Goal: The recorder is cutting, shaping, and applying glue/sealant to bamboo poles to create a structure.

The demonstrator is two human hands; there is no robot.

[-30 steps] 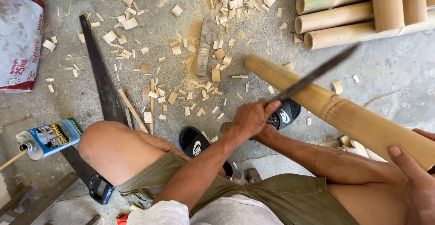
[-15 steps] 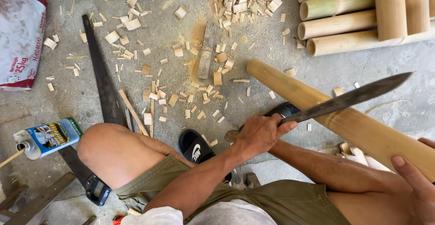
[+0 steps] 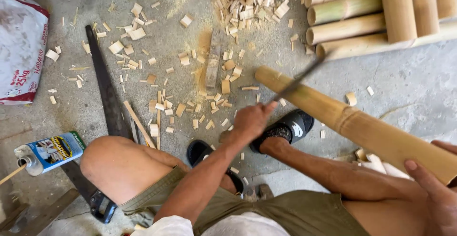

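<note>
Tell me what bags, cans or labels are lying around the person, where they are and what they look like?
Sack: at the left edge on the concrete floor, bulging, white with red and dark printing.
Can: lower left by the bent knee, lying on its side, a metal cylinder with a small spout.
Label: wrapped around the can, blue with white, yellow and a small picture.

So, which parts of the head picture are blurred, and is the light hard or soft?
Head view: the blade is smeared by motion, and the left hand holding it is slightly soft; the bamboo pole, the chips and the saw are sharp. The light is soft and even, with only faint shadows and no glare.
</note>
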